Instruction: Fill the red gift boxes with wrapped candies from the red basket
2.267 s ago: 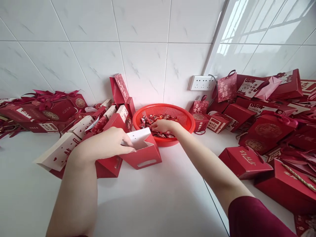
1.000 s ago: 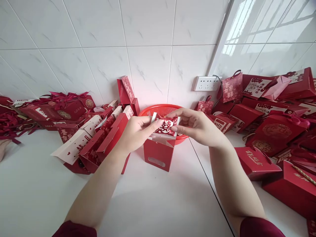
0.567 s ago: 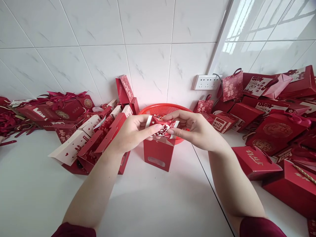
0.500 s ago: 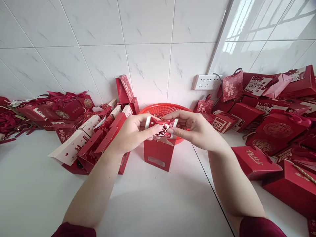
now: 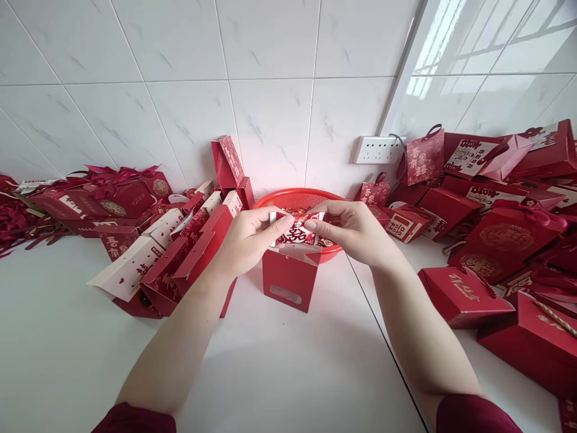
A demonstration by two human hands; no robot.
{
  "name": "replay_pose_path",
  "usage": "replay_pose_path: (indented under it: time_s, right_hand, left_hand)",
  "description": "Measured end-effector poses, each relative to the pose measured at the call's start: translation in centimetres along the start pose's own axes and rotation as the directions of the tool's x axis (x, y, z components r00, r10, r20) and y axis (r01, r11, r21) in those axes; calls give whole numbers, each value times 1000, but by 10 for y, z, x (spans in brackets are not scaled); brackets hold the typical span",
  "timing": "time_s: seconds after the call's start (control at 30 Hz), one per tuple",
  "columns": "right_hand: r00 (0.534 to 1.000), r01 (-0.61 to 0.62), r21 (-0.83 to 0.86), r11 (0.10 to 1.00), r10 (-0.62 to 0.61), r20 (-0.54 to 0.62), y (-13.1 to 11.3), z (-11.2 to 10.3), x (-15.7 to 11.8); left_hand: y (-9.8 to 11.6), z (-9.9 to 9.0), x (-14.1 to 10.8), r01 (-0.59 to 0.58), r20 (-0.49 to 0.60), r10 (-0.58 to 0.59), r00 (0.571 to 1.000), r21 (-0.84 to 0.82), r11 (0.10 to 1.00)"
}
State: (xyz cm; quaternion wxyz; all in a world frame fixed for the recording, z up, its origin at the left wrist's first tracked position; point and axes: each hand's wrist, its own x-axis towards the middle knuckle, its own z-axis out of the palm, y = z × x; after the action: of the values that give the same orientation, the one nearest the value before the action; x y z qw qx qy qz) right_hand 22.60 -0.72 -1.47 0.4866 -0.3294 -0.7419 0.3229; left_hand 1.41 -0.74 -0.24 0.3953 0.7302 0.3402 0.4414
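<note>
Between both hands is a small red-and-white candy packet [image 5: 295, 234] with a dark printed character on its face. My left hand [image 5: 255, 237] pinches its left side, thumb in front. On the right side, my right hand [image 5: 345, 228] grips it the same way, thumb and fingers closed. Just below the packet stands a red gift box [image 5: 291, 276], its top raised open and a small oval window low on its front. Behind the box and hands is a red mesh basket [image 5: 306, 194] with small wrapped pieces in it, partly hidden.
To the left stand several red and cream boxes [image 5: 180, 258], with ribboned red boxes [image 5: 103, 198] beyond. Many red gift boxes [image 5: 514, 234] are piled at the right. A white power strip [image 5: 380, 150] is fixed on the tiled wall. A dark seam crosses the white tabletop [image 5: 288, 373].
Both hands have shifted slightly, and the packet now lies a little lower and tilted differently between them, showing more of its printed face. The box stays in place.
</note>
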Motion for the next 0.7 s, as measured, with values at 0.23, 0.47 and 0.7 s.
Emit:
replay_pose_path:
  time_s: [0.23,0.47,0.7]
  right_hand:
    - [1000,9,-14,1000,-9,-29,4,5,2]
    - [998,3,-27,1000,-5,-66,6,7,4]
    - [994,7,82,997,2,-111,13,10,9]
  left_hand:
    - [-7,0,3,-13,-91,18,996,58,998]
    - [-12,1,7,113,-45,-119,992,-116,987]
    - [-8,-11,6,161,44,-156,987,-207,965]
